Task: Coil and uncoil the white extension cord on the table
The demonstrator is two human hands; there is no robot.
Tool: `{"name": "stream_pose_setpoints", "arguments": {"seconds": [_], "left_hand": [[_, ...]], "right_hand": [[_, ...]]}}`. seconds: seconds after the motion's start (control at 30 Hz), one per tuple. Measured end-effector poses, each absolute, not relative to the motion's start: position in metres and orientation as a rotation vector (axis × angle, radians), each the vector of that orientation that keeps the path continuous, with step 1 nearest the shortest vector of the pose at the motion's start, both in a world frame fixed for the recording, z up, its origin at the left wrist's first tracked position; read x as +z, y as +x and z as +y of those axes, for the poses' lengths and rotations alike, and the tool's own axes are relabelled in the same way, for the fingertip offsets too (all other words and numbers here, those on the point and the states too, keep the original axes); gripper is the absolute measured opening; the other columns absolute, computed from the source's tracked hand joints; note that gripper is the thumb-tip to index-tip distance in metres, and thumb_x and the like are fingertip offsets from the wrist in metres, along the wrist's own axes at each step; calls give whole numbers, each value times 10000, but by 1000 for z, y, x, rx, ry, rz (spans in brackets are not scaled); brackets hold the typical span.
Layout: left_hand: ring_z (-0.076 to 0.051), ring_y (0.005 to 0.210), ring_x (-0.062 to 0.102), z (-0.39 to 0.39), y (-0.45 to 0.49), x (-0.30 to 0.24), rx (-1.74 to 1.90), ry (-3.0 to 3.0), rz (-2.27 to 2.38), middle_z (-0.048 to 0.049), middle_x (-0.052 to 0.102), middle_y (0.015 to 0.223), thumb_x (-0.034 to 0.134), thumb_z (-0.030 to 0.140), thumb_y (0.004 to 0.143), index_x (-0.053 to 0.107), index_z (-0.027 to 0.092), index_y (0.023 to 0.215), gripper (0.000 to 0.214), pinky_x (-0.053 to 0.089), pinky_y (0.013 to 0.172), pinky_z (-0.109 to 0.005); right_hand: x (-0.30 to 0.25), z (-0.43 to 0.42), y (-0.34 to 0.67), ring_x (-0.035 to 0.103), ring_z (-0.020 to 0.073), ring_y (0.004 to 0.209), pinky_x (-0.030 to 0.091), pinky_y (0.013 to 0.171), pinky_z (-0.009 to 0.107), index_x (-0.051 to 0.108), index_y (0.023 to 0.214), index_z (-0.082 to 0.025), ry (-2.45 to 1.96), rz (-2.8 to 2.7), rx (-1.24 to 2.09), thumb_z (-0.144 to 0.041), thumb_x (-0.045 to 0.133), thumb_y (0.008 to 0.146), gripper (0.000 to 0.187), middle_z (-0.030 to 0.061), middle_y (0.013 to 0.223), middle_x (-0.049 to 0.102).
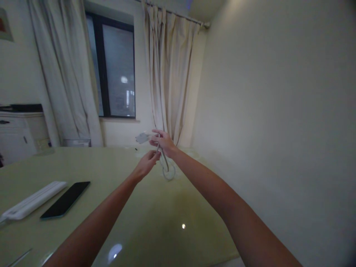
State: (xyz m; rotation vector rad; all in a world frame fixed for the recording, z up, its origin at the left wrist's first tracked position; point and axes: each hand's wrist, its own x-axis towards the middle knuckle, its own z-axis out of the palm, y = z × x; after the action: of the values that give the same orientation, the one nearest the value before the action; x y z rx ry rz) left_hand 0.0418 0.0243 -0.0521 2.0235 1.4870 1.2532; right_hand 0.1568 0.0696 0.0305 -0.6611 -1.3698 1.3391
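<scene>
Over the far part of the table, my right hand [164, 144] is closed on a bundled white cable [165, 160]. A pale plug-like block [142, 138] sticks out to the left of its fingers, too blurred to name surely. Just below, my left hand [147, 162] pinches the same cable with thumb and fingers. Under the hands, a loop of the cable hangs down close to the tabletop; whether it touches is unclear.
A glossy pale green table [116, 207] spreads beneath my arms. On its left lie a white power strip [36, 200] and a black phone or tablet [66, 200]. A small dark object [136, 149] sits near the far edge. The wall [272, 111] rises close on the right.
</scene>
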Motion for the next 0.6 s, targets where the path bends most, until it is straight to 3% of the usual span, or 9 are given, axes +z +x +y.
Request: {"name": "stream_pose_setpoints", "arguments": {"seconds": [0.13,0.27,0.33,0.43,0.6], "left_hand": [[-281,808,723,21,47,-42,1240,2042,1502,-117,771,872,515,664,929,658,183,894,503,506,698,-353],[-283,766,715,23,47,-42,1220,2098,1544,-90,744,789,654,419,851,626,211,826,212,497,706,-359],[-286,780,733,24,48,-45,1220,2128,1521,-89,758,804,649,300,825,630,215,869,97,519,727,-368],[-263,864,774,23,48,-51,1242,2181,1407,-83,803,905,573,177,838,602,226,981,155,565,791,-366],[-247,997,777,16,43,-60,1347,2260,1272,-84,820,1023,470,98,867,530,238,1086,267,570,932,-412]], "right_hand": [[38,65,158,699,119,718,626,872,291,667,1104,-168,-563,-1283,1518,-58,707,877,255,-17,778,696],[38,65,165,699,135,692,628,824,289,663,1038,-160,-656,-1256,1522,-74,756,849,227,-6,758,706],[35,66,166,686,137,648,624,769,290,649,1059,-172,-718,-1240,1478,-54,765,826,285,-21,719,698],[33,72,166,648,115,578,587,678,244,623,1038,-194,-803,-1183,1373,-39,745,818,296,-59,654,672],[40,88,166,572,97,483,511,540,193,606,750,-159,-947,-1160,1280,-3,697,789,185,-43,522,598]]}}
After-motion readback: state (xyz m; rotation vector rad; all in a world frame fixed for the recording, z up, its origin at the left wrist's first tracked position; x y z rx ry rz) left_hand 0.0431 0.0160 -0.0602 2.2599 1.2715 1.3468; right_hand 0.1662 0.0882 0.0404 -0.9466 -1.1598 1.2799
